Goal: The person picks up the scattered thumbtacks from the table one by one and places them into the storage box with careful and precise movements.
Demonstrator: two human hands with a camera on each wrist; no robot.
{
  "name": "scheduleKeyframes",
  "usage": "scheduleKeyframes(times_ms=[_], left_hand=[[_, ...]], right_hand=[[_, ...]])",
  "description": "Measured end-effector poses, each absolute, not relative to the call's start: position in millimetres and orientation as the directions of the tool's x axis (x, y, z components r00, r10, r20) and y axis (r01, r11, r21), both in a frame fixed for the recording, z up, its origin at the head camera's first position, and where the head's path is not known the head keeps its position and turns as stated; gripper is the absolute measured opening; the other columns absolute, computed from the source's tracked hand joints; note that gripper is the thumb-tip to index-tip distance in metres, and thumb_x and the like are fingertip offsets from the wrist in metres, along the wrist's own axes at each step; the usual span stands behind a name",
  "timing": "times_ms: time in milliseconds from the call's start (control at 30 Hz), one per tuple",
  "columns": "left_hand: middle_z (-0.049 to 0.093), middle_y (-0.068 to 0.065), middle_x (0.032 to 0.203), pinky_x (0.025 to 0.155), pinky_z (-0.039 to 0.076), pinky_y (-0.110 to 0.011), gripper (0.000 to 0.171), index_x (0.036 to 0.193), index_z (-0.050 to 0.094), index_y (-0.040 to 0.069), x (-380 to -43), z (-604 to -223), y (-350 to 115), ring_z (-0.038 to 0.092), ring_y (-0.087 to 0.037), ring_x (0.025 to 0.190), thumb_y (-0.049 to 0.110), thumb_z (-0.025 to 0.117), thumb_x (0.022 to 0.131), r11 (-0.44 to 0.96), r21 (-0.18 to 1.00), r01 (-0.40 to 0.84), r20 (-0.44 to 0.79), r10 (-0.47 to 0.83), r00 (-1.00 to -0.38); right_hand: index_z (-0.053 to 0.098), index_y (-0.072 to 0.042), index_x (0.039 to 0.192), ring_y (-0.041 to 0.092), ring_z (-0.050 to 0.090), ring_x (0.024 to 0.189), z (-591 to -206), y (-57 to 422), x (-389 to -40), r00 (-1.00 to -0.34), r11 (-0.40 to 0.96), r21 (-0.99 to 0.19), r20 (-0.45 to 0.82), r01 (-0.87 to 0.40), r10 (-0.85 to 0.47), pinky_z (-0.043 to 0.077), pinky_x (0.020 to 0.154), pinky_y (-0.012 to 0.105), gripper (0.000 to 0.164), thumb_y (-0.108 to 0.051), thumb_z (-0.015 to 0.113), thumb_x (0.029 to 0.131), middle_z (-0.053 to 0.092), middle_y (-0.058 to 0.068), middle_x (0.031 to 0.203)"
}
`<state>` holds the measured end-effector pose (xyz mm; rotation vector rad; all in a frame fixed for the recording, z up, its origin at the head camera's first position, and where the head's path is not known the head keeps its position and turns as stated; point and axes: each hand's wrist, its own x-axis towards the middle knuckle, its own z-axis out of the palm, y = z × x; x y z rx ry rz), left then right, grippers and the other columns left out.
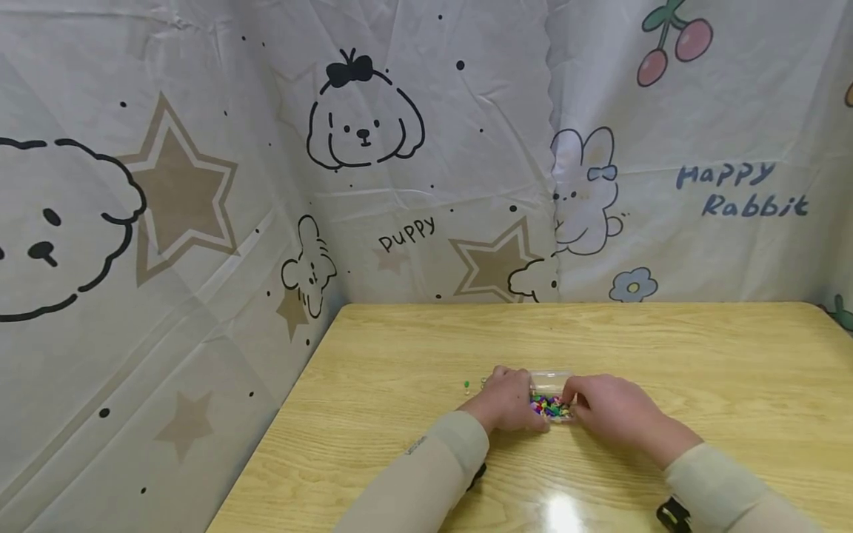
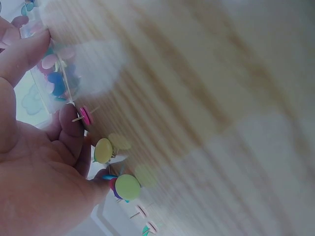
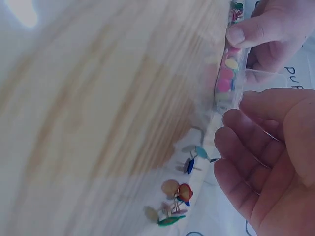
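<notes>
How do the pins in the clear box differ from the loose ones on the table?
The pins in the clear box lie heaped together between both hands; the loose pins lie scattered on the bare wooden table. The boxed pins are many, the loose pins few. Both are flat-headed pushpins in mixed colours.
</notes>
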<state>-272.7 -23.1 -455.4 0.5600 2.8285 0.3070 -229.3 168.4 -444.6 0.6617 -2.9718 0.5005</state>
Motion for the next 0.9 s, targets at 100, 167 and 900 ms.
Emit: scheduleKeyframes(times_ms=[100, 167, 900], left_hand=[[0.056, 0.008, 0.108, 0.091, 0.043, -0.033, 0.061, 0.106, 0.057, 0.021, -273.0, -455.3, -22.2, 0.035, -0.016, 0.119, 0.055, 0.083, 0.063, 0.904, 0.26, 0.341, -0.189, 0.393, -0.9], [0.056, 0.007, 0.11, 0.091, 0.043, -0.033, 0.061, 0.107, 0.058, 0.02, -272.7, -455.0, -21.8, 0.035, -0.016, 0.119, 0.055, 0.083, 0.063, 0.903, 0.265, 0.338, -0.189, 0.392, -0.9], [0.056, 0.007, 0.114, 0.094, 0.042, -0.034, 0.064, 0.112, 0.057, 0.019, -269.0, -451.0, -22.6, 0.033, -0.017, 0.122, 0.054, 0.082, 0.064, 0.905, 0.252, 0.342, -0.197, 0.394, -0.898]], right_hand=[[0.064, -0.023, 0.089, 0.009, 0.045, 0.06, -444.5, 174.4, -229.9, -0.916, 0.859, -0.32, 0.105, -0.4, -0.387, 0.043, 0.055, 0.033, 0.008, -0.016, 0.064, 0.085, 0.053, -0.011, 0.068], [0.064, -0.022, 0.089, 0.009, 0.045, 0.061, -443.4, 178.9, -229.7, -0.92, 0.864, -0.316, 0.101, -0.391, -0.379, 0.044, 0.057, 0.034, 0.007, -0.017, 0.064, 0.086, 0.054, -0.011, 0.07], [0.065, -0.02, 0.086, 0.008, 0.046, 0.06, -437.0, 213.7, -228.5, -0.939, 0.894, -0.3, 0.011, -0.332, -0.345, 0.044, 0.059, 0.034, 0.004, -0.016, 0.064, 0.087, 0.055, -0.011, 0.07]])
